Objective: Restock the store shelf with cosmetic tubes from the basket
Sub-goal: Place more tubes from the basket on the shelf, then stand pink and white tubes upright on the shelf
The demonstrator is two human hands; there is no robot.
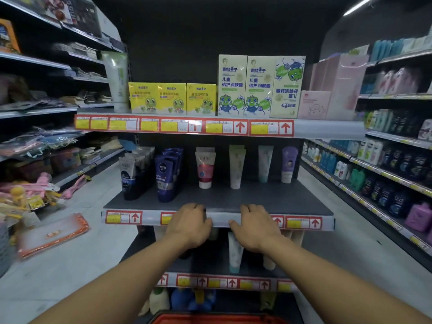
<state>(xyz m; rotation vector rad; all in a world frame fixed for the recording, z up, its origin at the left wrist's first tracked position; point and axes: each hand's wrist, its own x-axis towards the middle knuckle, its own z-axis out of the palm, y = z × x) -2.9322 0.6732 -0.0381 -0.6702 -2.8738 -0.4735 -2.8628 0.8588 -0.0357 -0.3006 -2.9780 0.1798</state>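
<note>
both hands, left hand (188,226) and right hand (256,229), rest with loose fingers on the middle shelf (304,202) front edge, holding nothing. cosmetic tubes (205,168) stand in rows at the back; front half bare. red basket (217,318) sits below, contents unseen. i judge restocking barely begun.

A dim shop aisle with a pale tiled floor (77,272) and a dark back wall (187,31). Side racks (392,174) of bottles run along the right; cluttered racks (46,108) of packets line the left. A strip light (357,5) glows overhead at upper right
</note>
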